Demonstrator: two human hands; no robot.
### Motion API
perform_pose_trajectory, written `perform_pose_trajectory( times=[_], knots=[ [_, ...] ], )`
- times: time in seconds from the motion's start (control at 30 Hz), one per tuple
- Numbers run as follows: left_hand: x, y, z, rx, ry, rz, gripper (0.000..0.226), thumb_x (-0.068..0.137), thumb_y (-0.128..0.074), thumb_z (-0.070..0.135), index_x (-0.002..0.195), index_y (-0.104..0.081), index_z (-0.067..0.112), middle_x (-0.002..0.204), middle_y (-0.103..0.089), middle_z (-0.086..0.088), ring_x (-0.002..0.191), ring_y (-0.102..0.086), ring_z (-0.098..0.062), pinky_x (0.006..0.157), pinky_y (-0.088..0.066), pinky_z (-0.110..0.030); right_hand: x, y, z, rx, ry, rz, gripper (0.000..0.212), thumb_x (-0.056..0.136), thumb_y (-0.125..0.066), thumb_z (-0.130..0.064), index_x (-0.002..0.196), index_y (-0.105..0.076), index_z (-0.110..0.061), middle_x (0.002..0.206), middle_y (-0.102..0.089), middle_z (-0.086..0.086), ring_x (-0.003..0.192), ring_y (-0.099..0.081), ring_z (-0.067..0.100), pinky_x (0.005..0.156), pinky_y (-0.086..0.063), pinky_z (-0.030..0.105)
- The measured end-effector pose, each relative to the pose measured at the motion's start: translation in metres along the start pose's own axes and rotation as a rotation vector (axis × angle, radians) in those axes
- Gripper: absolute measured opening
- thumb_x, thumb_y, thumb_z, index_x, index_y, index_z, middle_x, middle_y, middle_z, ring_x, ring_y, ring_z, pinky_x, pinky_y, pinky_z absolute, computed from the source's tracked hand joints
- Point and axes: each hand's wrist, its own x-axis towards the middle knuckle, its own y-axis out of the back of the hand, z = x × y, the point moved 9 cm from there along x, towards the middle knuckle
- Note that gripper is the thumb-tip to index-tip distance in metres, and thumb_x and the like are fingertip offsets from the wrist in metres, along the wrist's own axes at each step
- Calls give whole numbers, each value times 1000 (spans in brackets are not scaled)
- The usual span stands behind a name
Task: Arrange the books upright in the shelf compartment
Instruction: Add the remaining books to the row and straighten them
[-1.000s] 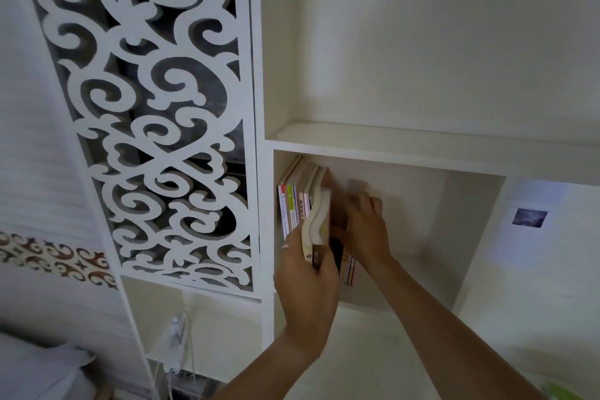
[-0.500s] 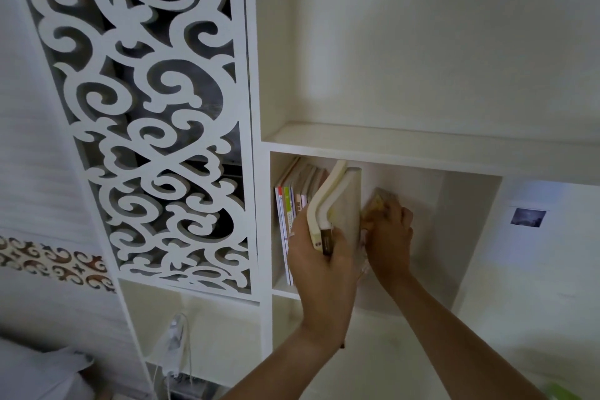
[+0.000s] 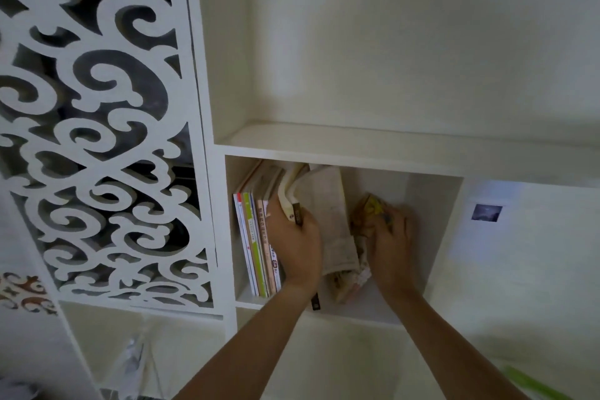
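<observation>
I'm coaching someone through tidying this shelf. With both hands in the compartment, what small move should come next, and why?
Probably tip the pale book that the left hand grips leftward until it stands against the upright row of books. It leans right, and the right hand holds a slumped, patterned book beside it, which needs that gap closed before it can stand.

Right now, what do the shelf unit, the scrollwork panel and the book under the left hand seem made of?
Shelf unit: probably painted or laminated board, matte white, thick square edges. Scrollwork panel: similar white board, cut through. Pale book: paper, soft bending cover, gripped by left hand.
</observation>
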Motion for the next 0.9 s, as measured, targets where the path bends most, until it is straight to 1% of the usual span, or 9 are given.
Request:
perform_pose_trajectory(
  times=[0.27, 0.37, 0.43, 0.53, 0.63, 0.7, 0.73, 0.8, 0.9],
  knots=[
    [-9, -7, 14, 145, -137, 26, 44, 89, -60, 7, 133, -55, 8, 126, -59, -9, 122, -55, -22, 103, -48, -41, -3, 1, 7, -32, 42, 62, 30, 78, -73, 4, 106, -69, -5, 134, -51, 21, 124, -47, 42, 102, -47, 52],
    [-17, -28, 0, 108, -169, -77, 64, 82, -64, -8, 136, -50, 24, 137, -51, 10, 131, -42, 2, 116, -38, -28, -1, 2, -23, 97, 158, 59, 30, 83, -71, 3, 112, -66, -5, 139, -51, 19, 120, -50, 39, 99, -51, 49],
    [-14, -37, -22, 136, -91, -102, 61, 83, -65, -7, 137, -53, 20, 128, -51, 14, 121, -43, 4, 113, -43, -37, -1, 7, -48, 167, 264, 60, 29, 85, -72, -1, 112, -64, -7, 140, -52, 15, 123, -51, 35, 101, -51, 45],
    [-2, -41, -31, 147, -138, -117, 57, 87, -65, -1, 139, -54, 19, 136, -56, 8, 130, -49, -5, 115, -40, -36, -6, 11, -71, 343, 306, 28, 51, 86, -76, -8, 133, -55, -9, 152, -39, 12, 140, -43, 26, 113, -45, 38],
    [10, -44, -40, 135, -127, -135, 59, 90, -65, 3, 145, -50, 19, 141, -53, 9, 132, -42, 6, 118, -34, -24, -9, -6, -50, 582, 30, -83, 85, 87, -79, -24, 154, -27, -19, 166, -14, 5, 142, -39, 12, 109, -45, 25],
    [13, -49, -49, 116, -60, -189, 76, 86, -66, -1, 153, -38, 19, 150, -46, 5, 138, -38, 0, 121, -32, -29, -17, -31, -35, 603, -147, -270, 80, 90, -74, -40, 153, -26, -28, 150, -45, -2, 120, -58, 7, 92, -54, 22],
    [14, -53, -51, 112, -66, -225, 83, 85, -66, -3, 157, -31, 19, 155, -40, 2, 144, -34, -5, 122, -29, -27, -22, -42, -31, 607, -204, -379, 68, 91, -70, -46, 147, -36, -30, 128, -63, -8, 104, -66, 3, 81, -54, 15],
    [17, -57, -50, 147, -138, -298, 87, 86, -65, -5, 159, -24, 18, 161, -30, -1, 150, -26, -11, 122, -20, -18, -28, -58, -24, 579, -243, -503, 40, 93, -66, -51, 125, -60, -28, 96, -72, -13, 86, -72, 4, 69, -51, 9],
    [20, -62, -45, 337, -270, -424, 68, 92, -63, 4, 154, -36, 10, 158, -36, -11, 146, -33, -21, 119, -32, -26, -20, -68, -26, 550, -208, -536, 28, 93, -64, -53, 109, -68, -31, 88, -73, -12, 79, -70, 0, 71, -52, 14]
  ],
)
